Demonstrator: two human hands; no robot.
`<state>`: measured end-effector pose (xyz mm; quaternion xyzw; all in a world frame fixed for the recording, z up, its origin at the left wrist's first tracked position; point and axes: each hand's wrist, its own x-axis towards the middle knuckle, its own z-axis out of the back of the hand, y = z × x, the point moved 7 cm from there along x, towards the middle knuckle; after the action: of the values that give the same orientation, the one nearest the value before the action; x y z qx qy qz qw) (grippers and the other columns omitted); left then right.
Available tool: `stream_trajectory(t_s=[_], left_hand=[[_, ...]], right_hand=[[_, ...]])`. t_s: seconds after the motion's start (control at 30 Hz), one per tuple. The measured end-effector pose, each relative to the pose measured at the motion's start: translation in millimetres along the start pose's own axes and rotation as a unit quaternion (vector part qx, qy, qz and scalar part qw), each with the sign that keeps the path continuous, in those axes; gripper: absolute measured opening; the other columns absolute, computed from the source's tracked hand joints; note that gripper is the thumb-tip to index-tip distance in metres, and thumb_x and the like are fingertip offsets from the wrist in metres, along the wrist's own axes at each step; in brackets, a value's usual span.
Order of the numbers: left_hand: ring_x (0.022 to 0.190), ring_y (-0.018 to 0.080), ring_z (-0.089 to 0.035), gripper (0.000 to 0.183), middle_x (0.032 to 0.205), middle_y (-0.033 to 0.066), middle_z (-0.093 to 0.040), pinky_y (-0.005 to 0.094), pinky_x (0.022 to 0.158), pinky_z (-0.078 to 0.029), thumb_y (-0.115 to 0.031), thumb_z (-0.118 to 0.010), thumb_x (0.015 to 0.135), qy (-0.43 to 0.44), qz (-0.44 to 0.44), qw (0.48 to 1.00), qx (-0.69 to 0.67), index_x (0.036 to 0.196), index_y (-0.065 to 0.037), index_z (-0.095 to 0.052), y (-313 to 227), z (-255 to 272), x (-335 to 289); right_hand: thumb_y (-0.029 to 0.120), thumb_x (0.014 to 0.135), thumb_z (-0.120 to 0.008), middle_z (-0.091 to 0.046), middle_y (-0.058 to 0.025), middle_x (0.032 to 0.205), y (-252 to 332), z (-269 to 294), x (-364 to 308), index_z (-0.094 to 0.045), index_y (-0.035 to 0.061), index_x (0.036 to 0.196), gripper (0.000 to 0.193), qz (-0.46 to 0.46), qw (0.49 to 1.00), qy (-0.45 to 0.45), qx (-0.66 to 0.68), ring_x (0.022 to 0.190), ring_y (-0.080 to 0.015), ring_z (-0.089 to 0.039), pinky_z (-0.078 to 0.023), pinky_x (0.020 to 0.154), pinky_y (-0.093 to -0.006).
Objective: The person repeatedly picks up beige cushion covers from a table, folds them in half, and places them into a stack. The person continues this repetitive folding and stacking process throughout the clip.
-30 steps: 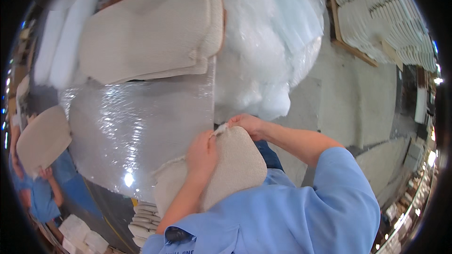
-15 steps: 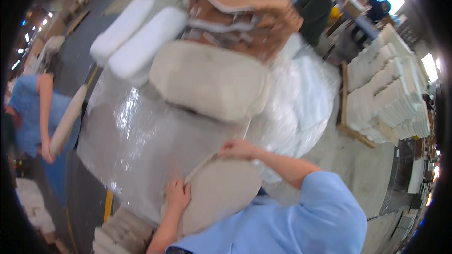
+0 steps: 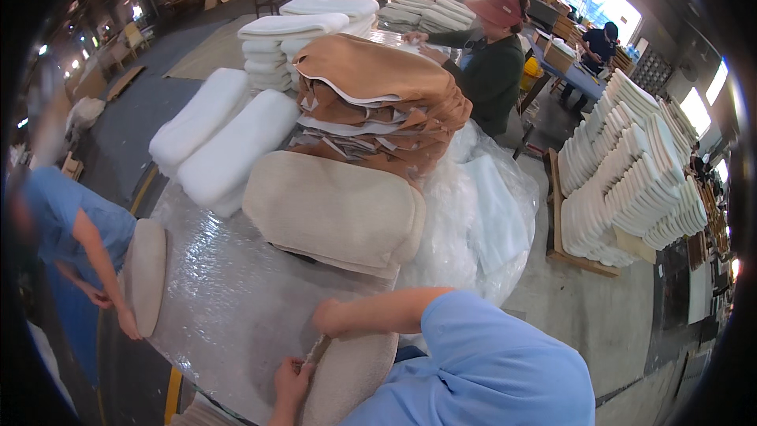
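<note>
A beige fabric cushion lies against my front at the near edge of the plastic-covered table, partly hidden by my blue sleeve. My left hand is closed on the cushion's left edge, its fingers pinching the fabric rim. Just beyond, my right hand bends over the far end of that same edge, fingers curled on the fabric and mostly hidden. Past my hands sits a short stack of similar beige cushions. Behind it rises a tall pile of brown fabric pieces with white backing.
White padding pieces lie at the far left of the table. Clear plastic with pale padding bulges at the right. A co-worker at left handles another beige cushion; a second person stands behind the brown pile. A pallet carries stacked white pads.
The cushion has turned and sits more edge-up against me. My right hand has moved left and nearer my left hand. The co-worker's cushion has been lowered to the table's edge.
</note>
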<state>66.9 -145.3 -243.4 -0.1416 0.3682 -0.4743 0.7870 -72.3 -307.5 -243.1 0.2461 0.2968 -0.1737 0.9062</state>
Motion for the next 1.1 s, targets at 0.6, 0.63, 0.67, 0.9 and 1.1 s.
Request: stream_trajectory(t_s=[0.6,0.63,0.67,0.9,1.1], left_hand=[[0.107,0.0470,-0.070,0.060,0.111,0.0260,-0.075,0.0556,0.091,-0.054,-0.059,-0.057,0.102,0.135,0.013,0.985,0.102,0.118,-0.004,-0.073,34,-18,19],[0.103,0.0471,-0.071,0.049,0.107,0.0258,-0.075,0.0572,0.089,-0.053,-0.049,-0.056,0.104,0.083,0.010,0.989,0.121,0.114,-0.004,-0.072,41,-21,22],[0.099,0.0468,-0.071,0.041,0.104,0.0248,-0.075,0.0579,0.086,-0.053,-0.042,-0.056,0.103,0.058,0.034,0.991,0.114,0.110,-0.005,-0.071,54,-22,14],[0.080,0.0450,-0.069,0.015,0.085,0.0195,-0.070,0.0560,0.072,-0.053,-0.021,-0.069,0.091,-0.110,-0.027,0.993,0.019,0.097,-0.008,-0.066,67,-20,7],[0.075,0.0459,-0.067,0.021,0.077,0.0198,-0.068,0.0527,0.067,-0.052,-0.026,-0.069,0.097,-0.136,-0.038,0.990,0.019,0.094,-0.006,-0.065,52,-4,18]], right_hand=[[0.021,0.097,-0.064,-0.078,-0.0225,0.101,6,-88,74,-0.081,0.0025,0.101,0.025,-0.023,0.996,0.039,0.075,0.101,-0.0411,-0.075,-0.059,0.087,-0.0519],[0.022,0.100,-0.061,-0.077,-0.0241,0.101,4,-80,74,-0.080,0.0028,0.103,0.027,-0.090,0.982,0.020,0.163,0.100,-0.0443,-0.074,-0.058,0.090,-0.0524],[0.023,0.101,-0.062,-0.076,-0.0250,0.102,17,-69,67,-0.077,0.0014,0.105,0.026,-0.117,0.960,-0.073,0.244,0.102,-0.0461,-0.072,-0.057,0.090,-0.0527],[0.021,0.106,-0.058,-0.067,-0.0291,0.099,27,-31,35,-0.063,-0.0015,0.097,0.025,-0.060,0.891,-0.274,0.356,0.097,-0.0508,-0.064,-0.049,0.082,-0.0561],[0.020,0.105,-0.060,-0.065,-0.0288,0.095,20,-27,39,-0.062,-0.0009,0.096,0.023,0.006,0.892,-0.297,0.342,0.093,-0.0504,-0.063,-0.049,0.081,-0.0559]])
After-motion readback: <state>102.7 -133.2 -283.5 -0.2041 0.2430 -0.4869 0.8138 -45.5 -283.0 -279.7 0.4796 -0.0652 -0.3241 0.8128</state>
